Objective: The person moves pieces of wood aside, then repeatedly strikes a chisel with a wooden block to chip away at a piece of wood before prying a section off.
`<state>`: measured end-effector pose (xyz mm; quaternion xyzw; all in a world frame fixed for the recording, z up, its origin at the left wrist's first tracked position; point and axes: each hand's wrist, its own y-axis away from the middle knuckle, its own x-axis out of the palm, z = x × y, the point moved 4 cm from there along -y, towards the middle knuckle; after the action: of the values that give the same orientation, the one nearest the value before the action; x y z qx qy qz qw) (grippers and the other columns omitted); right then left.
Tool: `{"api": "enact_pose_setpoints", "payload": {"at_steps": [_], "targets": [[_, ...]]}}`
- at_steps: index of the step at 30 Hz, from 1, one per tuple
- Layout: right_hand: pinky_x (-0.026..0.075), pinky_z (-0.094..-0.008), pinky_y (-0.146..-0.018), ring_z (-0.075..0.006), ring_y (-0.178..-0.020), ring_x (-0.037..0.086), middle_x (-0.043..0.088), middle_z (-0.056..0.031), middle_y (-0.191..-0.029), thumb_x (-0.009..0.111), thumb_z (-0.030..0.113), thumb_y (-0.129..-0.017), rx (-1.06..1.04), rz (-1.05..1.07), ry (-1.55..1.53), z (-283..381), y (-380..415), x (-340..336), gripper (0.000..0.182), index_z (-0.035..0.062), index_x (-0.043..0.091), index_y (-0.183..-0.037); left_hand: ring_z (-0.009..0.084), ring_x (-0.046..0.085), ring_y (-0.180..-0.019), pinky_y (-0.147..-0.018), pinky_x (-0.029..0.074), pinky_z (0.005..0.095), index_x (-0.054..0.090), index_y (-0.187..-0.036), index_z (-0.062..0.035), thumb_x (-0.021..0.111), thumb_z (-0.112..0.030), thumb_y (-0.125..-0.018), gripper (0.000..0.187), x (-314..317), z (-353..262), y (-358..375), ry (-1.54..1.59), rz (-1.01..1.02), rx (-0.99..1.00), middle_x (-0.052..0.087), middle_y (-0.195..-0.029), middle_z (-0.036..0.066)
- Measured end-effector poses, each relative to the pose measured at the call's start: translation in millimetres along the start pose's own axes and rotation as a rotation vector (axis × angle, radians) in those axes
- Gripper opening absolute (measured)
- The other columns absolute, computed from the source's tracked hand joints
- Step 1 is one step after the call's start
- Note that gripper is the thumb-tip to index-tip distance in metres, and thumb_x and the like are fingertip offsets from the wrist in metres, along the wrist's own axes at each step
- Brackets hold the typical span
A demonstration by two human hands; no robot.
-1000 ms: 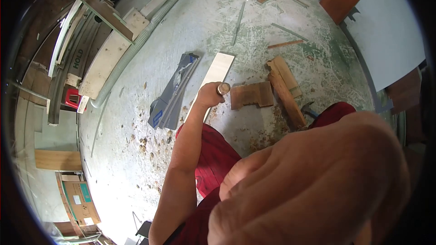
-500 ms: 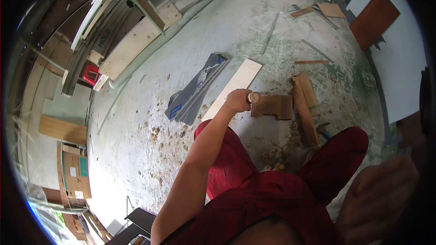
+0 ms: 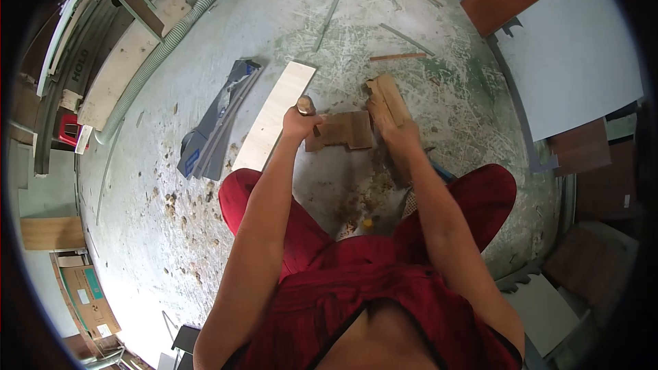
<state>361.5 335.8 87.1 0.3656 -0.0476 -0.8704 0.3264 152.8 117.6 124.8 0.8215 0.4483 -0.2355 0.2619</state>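
Observation:
My left hand (image 3: 299, 125) is closed round an upright wooden-handled tool (image 3: 306, 104); the handle's round end sticks out above the fist and the lower part is mostly hidden. Right beside it lies a brown wooden block (image 3: 348, 128) with a notch along its near edge. My right hand (image 3: 401, 138) is closed over the near part of a long rough wooden piece (image 3: 388, 96), just right of the block. What lies under that palm is hidden. A pale plank (image 3: 277, 113) lies on the floor left of my left hand.
Grey strips with blue labels (image 3: 218, 120) lie left of the plank. A blue-handled tool (image 3: 442, 173) is partly hidden by my right forearm and knee. Thin offcuts (image 3: 397, 57) and wood chips (image 3: 185, 219) are scattered on the floor. A white panel (image 3: 555, 48) stands at right.
My right hand has come from the blurred lower right onto the long wooden piece. My left hand still grips the wooden-handled tool beside the block. The view has turned rightward.

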Motion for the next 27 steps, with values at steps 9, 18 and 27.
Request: {"api": "enact_pose_setpoints", "payload": {"at_steps": [9, 18, 27], "targets": [[0.043, -0.0510, -0.094, -0.0390, -0.121, 0.043, 0.045, -0.0191, -0.126, 0.074, 0.024, -0.072, 0.386, 0.243, 0.637, -69, 14, 16, 0.073, 0.0083, 0.035, -0.132, 0.0134, 0.060, -0.065, -0.052, 0.049, 0.0274, 0.062, -0.093, -0.0002, 0.075, -0.010, -0.064, 0.033, 9, 33, -13, 0.165, 0.029, -0.076, 0.063, -0.079, 0.007], [0.044, -0.0479, -0.089, -0.0374, -0.109, 0.053, 0.052, -0.0184, -0.117, 0.077, 0.025, -0.064, 0.164, 0.192, 0.762, -76, 11, 29, 0.083, 0.0057, 0.033, -0.131, 0.0253, 0.064, -0.086, -0.077, 0.050, 0.0351, 0.063, -0.099, 0.0005, 0.080, -0.019, -0.058, 0.049, 26, 38, -11, 0.114, 0.076, -0.121, 0.067, -0.092, 0.014], [0.046, -0.0348, -0.078, -0.0241, -0.092, 0.059, 0.059, -0.0164, -0.098, 0.071, 0.019, -0.061, 0.145, 0.256, -0.353, -39, -1, 32, 0.063, -0.0061, 0.051, -0.115, 0.0231, 0.064, -0.087, -0.078, 0.050, 0.0340, 0.063, -0.100, -0.0008, 0.082, -0.022, -0.057, 0.052, 25, 38, -17, 0.258, 0.058, -0.058, 0.067, -0.094, 0.013]]}}
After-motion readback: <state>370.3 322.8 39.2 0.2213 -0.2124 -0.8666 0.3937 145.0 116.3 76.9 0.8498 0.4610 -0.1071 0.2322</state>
